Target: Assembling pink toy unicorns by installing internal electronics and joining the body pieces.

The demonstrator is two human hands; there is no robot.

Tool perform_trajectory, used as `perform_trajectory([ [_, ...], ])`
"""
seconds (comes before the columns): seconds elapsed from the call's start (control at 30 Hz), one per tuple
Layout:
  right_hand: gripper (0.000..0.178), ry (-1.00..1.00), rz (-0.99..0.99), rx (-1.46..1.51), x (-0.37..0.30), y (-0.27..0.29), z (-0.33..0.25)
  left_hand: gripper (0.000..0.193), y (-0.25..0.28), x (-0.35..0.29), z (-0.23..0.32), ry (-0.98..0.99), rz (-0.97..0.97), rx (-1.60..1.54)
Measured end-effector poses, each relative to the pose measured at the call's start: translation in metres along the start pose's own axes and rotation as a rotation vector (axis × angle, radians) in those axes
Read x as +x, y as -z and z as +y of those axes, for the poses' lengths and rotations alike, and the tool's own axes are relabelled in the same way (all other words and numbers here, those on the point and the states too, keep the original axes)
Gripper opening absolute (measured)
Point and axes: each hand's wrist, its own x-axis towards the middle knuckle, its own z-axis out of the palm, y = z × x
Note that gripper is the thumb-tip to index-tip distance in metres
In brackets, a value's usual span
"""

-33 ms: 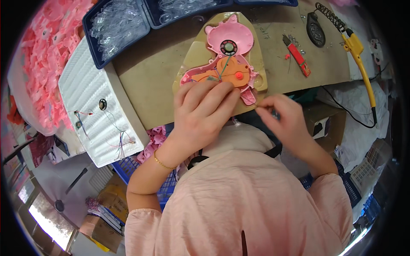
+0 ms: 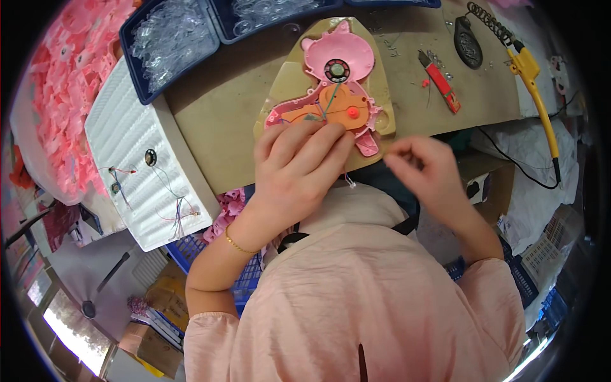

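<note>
A pink animal-shaped toy shell (image 2: 347, 48) lies open side up in a tan fixture (image 2: 384, 89) at the table's near edge. Inside it sit a round black speaker (image 2: 337, 70) and an orange mechanism (image 2: 344, 105) with a red knob, joined by a green wire. My left hand (image 2: 299, 165) is closed over the shell's near side, its fingertips partly hidden. Below that hand, a small white connector (image 2: 350, 183) dangles past the table edge. My right hand (image 2: 423, 169) hovers right of the fixture, fingers curled and slightly blurred; whatever they hold is too small to make out.
Blue bins (image 2: 172, 48) of clear plastic parts line the back. A white ribbed tray (image 2: 127, 159) with wired speakers stands left, beside a heap of pink shells (image 2: 63, 95). A red cutter (image 2: 439, 81), a black fob (image 2: 469, 48) and a yellow-handled tool (image 2: 531, 83) are right.
My right hand has moved a little to the right of the shell's edge, its fingers curled more. The white connector shows more plainly below my left hand, which stays on the shell.
</note>
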Motion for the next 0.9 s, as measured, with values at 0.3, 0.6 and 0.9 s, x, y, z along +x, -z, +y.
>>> perform_trajectory([
  [0.3, 0.011, 0.584, 0.188, -0.496, 0.048, 0.0, -0.007, 0.032, 0.01, -0.002, 0.013, -0.034, -0.069, 0.125],
  [0.6, 0.015, 0.406, 0.049, -0.399, 0.053, 0.015, -0.016, 0.033, 0.005, -0.002, 0.004, -0.072, -0.06, 0.161],
  [0.9, 0.017, 0.723, 0.266, -0.71, 0.043, 0.003, 0.001, 0.027, -0.001, 0.0, 0.006, -0.091, -0.008, 0.149],
])
